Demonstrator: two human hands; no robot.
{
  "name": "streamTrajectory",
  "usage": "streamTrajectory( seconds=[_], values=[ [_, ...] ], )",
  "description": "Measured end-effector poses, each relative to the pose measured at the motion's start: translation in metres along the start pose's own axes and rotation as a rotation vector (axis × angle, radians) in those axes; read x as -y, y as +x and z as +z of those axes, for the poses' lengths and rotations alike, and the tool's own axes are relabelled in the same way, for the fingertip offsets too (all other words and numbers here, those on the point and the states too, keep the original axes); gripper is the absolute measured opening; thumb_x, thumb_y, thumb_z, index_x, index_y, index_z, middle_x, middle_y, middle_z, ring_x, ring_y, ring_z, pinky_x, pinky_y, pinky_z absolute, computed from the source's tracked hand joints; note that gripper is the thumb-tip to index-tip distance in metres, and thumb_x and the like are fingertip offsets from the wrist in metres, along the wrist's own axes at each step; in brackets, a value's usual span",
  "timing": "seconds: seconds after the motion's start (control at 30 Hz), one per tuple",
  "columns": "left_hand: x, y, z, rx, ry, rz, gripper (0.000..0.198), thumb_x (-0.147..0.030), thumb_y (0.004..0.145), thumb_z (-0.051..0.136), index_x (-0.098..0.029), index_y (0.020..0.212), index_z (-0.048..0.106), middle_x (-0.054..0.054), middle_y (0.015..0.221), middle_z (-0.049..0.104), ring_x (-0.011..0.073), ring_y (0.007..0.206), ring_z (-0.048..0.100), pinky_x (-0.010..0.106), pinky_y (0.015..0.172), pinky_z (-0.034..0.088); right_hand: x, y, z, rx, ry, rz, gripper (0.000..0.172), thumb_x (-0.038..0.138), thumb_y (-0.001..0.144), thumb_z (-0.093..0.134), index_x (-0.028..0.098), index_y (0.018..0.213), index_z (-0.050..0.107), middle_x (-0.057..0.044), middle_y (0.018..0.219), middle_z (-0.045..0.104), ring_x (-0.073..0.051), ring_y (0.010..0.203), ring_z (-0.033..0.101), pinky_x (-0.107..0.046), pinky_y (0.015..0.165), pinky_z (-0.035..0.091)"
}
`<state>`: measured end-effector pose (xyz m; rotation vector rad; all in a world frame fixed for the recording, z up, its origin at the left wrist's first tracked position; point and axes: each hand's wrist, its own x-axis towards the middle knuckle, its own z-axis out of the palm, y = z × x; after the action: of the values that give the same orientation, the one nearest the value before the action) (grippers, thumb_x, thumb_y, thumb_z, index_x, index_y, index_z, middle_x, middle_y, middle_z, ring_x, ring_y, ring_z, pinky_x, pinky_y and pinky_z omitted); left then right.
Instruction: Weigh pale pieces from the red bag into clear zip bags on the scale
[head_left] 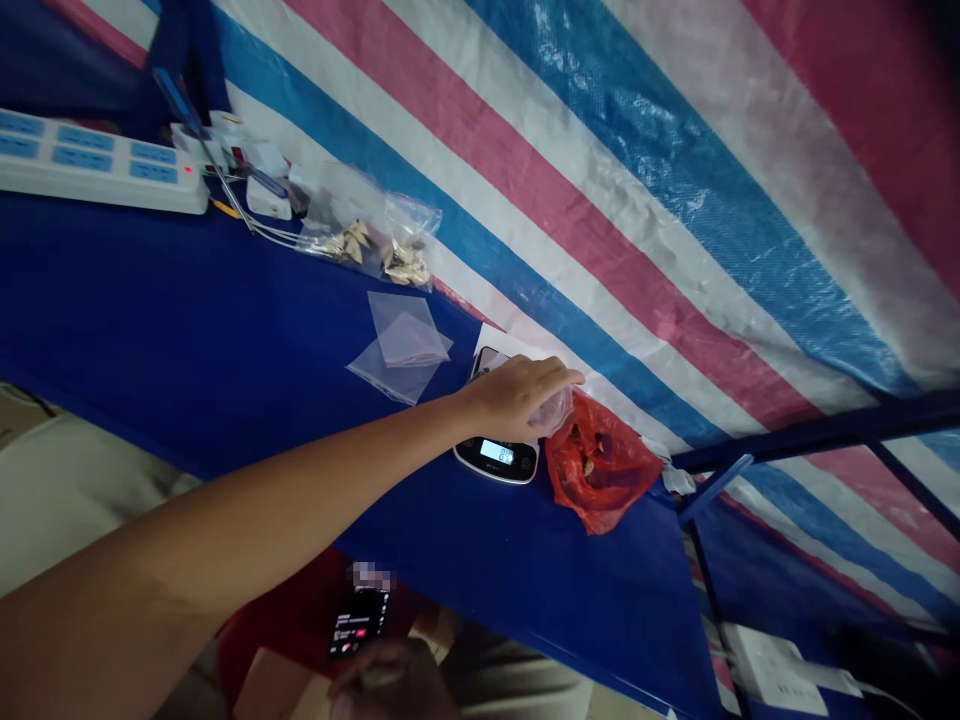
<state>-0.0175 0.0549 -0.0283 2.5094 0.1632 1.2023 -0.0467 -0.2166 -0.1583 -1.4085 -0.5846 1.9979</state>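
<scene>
My left hand reaches over a black-and-white digital kitchen scale whose lit display is partly readable. Its fingers curl over a clear plastic item, perhaps a bag or small tub; the hand hides most of it. Right beside this hand lies an open red plastic bag with some dark and brown pieces inside. At the bottom edge, in shadow and blurred, is my right hand, just below a lit phone. Its fingers cannot be made out.
Clear zip bags lie flat left of the scale on the blue table. Behind them stand bags of pale dried pieces, cables and a white power strip. Striped sheeting slopes behind the table; a blue frame bar is at right.
</scene>
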Motion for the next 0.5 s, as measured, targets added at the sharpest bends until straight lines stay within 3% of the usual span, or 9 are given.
streamTrajectory(
  seconds=[0.13, 0.27, 0.33, 0.43, 0.5],
  values=[
    [0.000, 0.000, 0.000, -0.015, 0.011, 0.017, 0.048, -0.025, 0.092, 0.056, -0.019, 0.137, 0.040, 0.011, 0.121, 0.062, 0.0229, 0.111, 0.061, 0.039, 0.095, 0.045, -0.010, 0.029, -0.009, -0.162, 0.244, 0.172, 0.037, 0.042, 0.043, 0.092, 0.024, 0.064, 0.067, 0.005, 0.052, 0.056, -0.006, 0.038, 0.038, -0.016, 0.036, 0.013],
    [0.000, 0.000, 0.000, -0.030, 0.022, 0.029, 0.044, -0.023, 0.091, 0.055, -0.018, 0.134, 0.043, 0.011, 0.118, 0.064, 0.0213, 0.104, 0.063, 0.038, 0.092, 0.045, -0.014, 0.054, -0.025, -0.158, 0.422, 0.161, 0.032, 0.028, 0.058, 0.090, 0.018, 0.066, 0.060, 0.003, 0.063, 0.055, -0.006, 0.050, 0.044, -0.016, 0.042, 0.017],
    [0.000, 0.000, 0.000, -0.033, 0.021, 0.031, 0.043, -0.022, 0.091, 0.055, -0.018, 0.132, 0.045, 0.010, 0.117, 0.064, 0.0210, 0.102, 0.064, 0.038, 0.091, 0.045, -0.012, 0.064, -0.032, -0.157, 0.464, 0.149, 0.033, 0.024, 0.058, 0.090, 0.019, 0.067, 0.059, 0.003, 0.064, 0.054, -0.007, 0.052, 0.046, -0.017, 0.043, 0.020],
    [0.000, 0.000, -0.001, -0.020, 0.020, 0.032, 0.044, -0.022, 0.091, 0.054, -0.017, 0.134, 0.044, 0.011, 0.118, 0.064, 0.0220, 0.106, 0.063, 0.038, 0.092, 0.045, 0.001, 0.055, -0.034, -0.175, 0.471, 0.084, 0.034, 0.027, 0.054, 0.091, 0.021, 0.070, 0.061, 0.002, 0.068, 0.057, -0.012, 0.057, 0.051, -0.020, 0.044, 0.027],
    [0.001, 0.000, -0.001, -0.009, 0.023, 0.026, 0.047, -0.022, 0.091, 0.055, -0.017, 0.135, 0.043, 0.011, 0.120, 0.064, 0.0227, 0.108, 0.063, 0.038, 0.093, 0.045, 0.018, 0.031, -0.029, -0.161, 0.368, 0.053, 0.034, 0.036, 0.055, 0.091, 0.022, 0.070, 0.064, 0.001, 0.067, 0.057, -0.013, 0.058, 0.053, -0.022, 0.045, 0.031]
  ],
)
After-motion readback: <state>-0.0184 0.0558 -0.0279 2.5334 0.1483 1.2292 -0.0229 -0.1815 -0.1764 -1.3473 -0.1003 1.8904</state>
